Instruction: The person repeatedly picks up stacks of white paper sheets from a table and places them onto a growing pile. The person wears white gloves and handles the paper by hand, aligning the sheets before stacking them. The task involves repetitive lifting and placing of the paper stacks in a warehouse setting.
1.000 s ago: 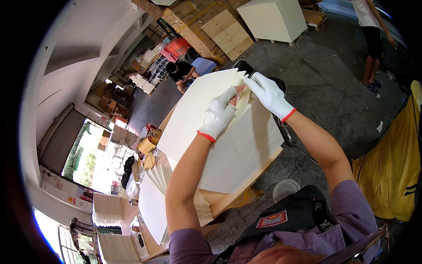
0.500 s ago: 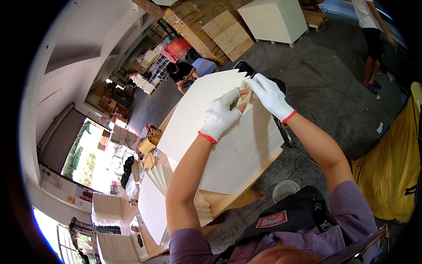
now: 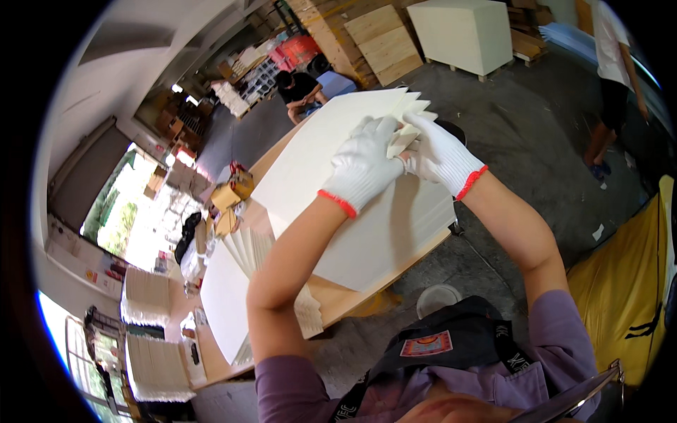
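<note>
A stack of large white sheets lies on a wooden table, its far right corners fanned apart and lifted. My left hand, in a white knit glove with a red cuff, is closed on the bent sheet edges at that corner. My right hand, gloved alike, grips the fanned corners from the right, thumb side toward my left hand. The two hands nearly touch; some fingertips are hidden among the sheets. Below the lifted sheets, more white sheets lie flat.
Another fanned pile of white sheets sits nearer on the left, with thick stacks beyond. A bucket stands on the floor by the table. Yellow fabric hangs at right. One person sits ahead; another stands far right.
My left hand has turned over the sheet corners and moved closer to my right hand. The corners are fanned wider. The view has shifted slightly.
</note>
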A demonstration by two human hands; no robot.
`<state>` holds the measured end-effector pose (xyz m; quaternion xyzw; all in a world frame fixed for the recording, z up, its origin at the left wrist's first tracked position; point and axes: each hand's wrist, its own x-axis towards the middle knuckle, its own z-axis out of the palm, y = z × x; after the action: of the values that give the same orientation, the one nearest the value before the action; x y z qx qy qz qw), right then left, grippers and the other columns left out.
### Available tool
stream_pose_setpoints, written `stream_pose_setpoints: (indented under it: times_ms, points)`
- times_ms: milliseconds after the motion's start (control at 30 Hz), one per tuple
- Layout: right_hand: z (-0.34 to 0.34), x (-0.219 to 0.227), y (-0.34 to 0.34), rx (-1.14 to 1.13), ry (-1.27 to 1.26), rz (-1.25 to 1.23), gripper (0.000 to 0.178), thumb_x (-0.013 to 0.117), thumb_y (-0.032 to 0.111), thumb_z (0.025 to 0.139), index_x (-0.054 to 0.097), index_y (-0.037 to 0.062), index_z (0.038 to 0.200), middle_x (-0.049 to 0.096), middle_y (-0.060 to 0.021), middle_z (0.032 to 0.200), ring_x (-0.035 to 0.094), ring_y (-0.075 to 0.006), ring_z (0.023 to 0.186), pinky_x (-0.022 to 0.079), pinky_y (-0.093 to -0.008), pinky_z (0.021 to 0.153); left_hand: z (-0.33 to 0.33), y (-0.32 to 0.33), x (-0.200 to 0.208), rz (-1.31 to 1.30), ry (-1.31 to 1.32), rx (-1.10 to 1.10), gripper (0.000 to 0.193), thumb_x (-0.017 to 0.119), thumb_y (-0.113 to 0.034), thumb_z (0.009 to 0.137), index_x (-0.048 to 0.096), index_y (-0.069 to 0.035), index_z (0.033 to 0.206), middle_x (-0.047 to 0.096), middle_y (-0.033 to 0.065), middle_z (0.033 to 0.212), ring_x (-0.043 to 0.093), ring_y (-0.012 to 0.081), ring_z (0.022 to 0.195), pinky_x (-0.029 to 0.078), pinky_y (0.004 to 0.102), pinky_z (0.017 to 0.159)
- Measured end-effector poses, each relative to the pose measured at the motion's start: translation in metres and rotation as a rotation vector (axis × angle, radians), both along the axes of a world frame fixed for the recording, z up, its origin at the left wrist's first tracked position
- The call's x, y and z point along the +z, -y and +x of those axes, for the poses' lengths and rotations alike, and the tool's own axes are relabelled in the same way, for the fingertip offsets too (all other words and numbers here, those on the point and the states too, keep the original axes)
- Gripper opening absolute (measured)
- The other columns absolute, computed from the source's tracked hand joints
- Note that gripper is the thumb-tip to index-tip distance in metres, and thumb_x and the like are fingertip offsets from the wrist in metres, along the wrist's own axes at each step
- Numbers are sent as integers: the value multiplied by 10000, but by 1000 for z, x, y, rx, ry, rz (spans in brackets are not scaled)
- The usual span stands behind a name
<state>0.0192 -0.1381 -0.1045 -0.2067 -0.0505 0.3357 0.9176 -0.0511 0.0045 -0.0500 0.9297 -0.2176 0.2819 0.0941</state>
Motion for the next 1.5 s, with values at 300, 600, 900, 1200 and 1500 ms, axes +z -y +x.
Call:
stream_pose_setpoints:
  times_ms: [300,600,900,1200,1500]
  points:
    - [-35,-1,-45,93,180,-318,333,563,152,996,478,-10,1274,543,-170,1269,589,-324,1166,566,-492,964,-158,-20,-55,-416,-673,-155,377,697,-90,848,627,-79,1219,670,110,1208,654,273,1097,531,334,900]
    - [-39,20,28,53,381,-443,427,587,137,976,468,-63,1334,562,-174,1266,595,-305,1156,541,-442,991,-177,-72,-110,-2377,-806,-406,481,375,-292,1027,416,-13,1417,550,218,1380,571,389,1237,482,503,1030]
    - [-73,17,134,95,466,-767,418,556,157,977,482,-49,1333,618,-125,1234,704,-206,928,634,-307,623,-200,-44,-59,-1983,-775,163,557,667,-286,952,449,-19,1390,602,113,1293,607,246,1178,534,382,960]
    - [-82,41,3,92,559,-510,419,611,119,937,520,-2,1327,612,-132,1253,569,-225,1206,466,-374,1017,-280,-86,-92,-2003,-55,523,433,559,18,911,430,27,1324,581,162,1223,624,268,1094,537,416,955]
    - [-223,-9,-233,425,1005,-340,536,666,412,932,553,-41,1195,535,-51,881,512,-129,729,469,-301,679,-339,-192,-80,-1879,608,181,384,597,-143,969,505,29,1299,606,133,1249,606,283,1157,532,416,961]
